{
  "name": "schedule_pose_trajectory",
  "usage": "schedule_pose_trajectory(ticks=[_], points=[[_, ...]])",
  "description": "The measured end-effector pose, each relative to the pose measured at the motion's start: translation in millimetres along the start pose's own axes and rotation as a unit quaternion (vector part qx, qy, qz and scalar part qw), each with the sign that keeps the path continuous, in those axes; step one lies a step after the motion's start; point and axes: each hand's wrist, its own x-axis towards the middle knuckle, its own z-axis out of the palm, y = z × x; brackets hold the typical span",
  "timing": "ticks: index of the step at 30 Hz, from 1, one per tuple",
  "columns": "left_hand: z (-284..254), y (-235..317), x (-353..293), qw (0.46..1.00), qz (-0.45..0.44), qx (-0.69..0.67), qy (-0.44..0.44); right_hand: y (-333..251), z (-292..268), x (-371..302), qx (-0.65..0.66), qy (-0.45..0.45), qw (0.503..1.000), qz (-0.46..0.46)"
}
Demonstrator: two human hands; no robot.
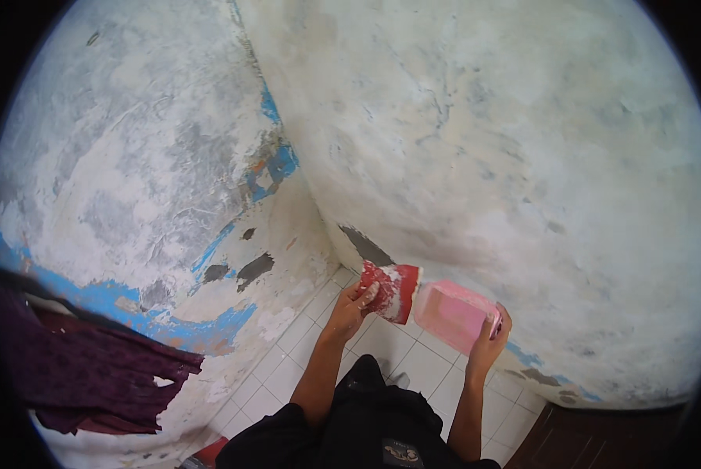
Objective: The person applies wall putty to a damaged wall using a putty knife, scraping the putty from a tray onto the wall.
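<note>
At the near edge, the lower part of the view is filled by black clothing [366, 422]. Beyond it, both hands are occupied. The red spreader [392, 292] is pinched at its left side by the left hand [355, 306], with the thumb laid along its face; the face is smeared with white filler. The pink tub [454, 316] is gripped at its right end by the right hand [488, 342], the fingers being curled around the end wall. The spreader is held at the tub's left end; whether rim and blade touch cannot be confirmed from this angle.

The step in hand is judged to be the loading or wiping of the spreader at the tub. For the next move, the tub should be kept steady and the blade set flat, so that filler is not shed.

Below the hands, white floor tiles [422, 366] are seen. A purple cloth [92, 367] is hung at the left wall [155, 148], where blue paint and grey patches are exposed. Farther off, the right wall [538, 156] is covered unevenly in off-white, with a dark grey patch [366, 245] low beside the corner.
</note>
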Motion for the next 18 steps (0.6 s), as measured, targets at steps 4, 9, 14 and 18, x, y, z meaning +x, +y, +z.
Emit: schedule_pose_trajectory(ticks=[4,9,14,18], points=[[-15,1,9,0.993,0.057,-0.081,0.072,13,-6,-6,-0.014,-0.025,0.999,0.045],[-24,21,54,0.981,0.113,-0.103,0.117,35,-4,-5,-0.026,-0.021,0.998,0.049],[-63,42,142,0.951,0.205,-0.097,0.210,33,19,-6,-0.041,0.000,0.998,0.057],[-59,67,196,0.863,0.361,0.111,0.336,31,46,-8,-0.052,0.012,0.995,0.087]])
